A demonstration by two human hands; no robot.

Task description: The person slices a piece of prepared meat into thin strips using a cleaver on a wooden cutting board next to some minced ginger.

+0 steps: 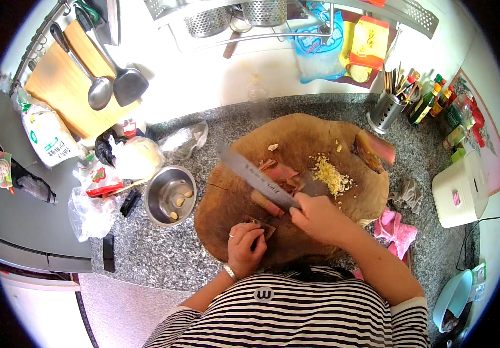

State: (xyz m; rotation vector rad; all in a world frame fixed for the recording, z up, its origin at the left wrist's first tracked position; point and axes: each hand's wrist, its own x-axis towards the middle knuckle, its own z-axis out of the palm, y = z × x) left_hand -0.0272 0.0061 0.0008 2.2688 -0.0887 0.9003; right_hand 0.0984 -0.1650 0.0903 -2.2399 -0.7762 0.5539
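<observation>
My right hand (pixel 321 219) grips a wide-bladed kitchen knife (pixel 256 178), its blade slanting toward the upper left above the round wooden chopping board (pixel 232 209). Under the blade lie reddish cured meat slices (pixel 281 172) and a thicker meat strip (pixel 266 203). My left hand (pixel 246 248) rests at the board's near edge, fingers curled over a small brown piece of cured meat (pixel 269 230). Minced garlic (pixel 331 176) is heaped right of the blade. A larger chunk of cured meat (pixel 373 150) sits at the board's far right edge.
Left of the board stands a steel bowl (pixel 152 198) holding several garlic cloves (pixel 180 202). Plastic bags (pixel 91 213) crowd the counter's left side. A pink cloth (pixel 395 230), a white container (pixel 458 191), a chopstick holder (pixel 384 113) and bottles (pixel 426 102) line the right.
</observation>
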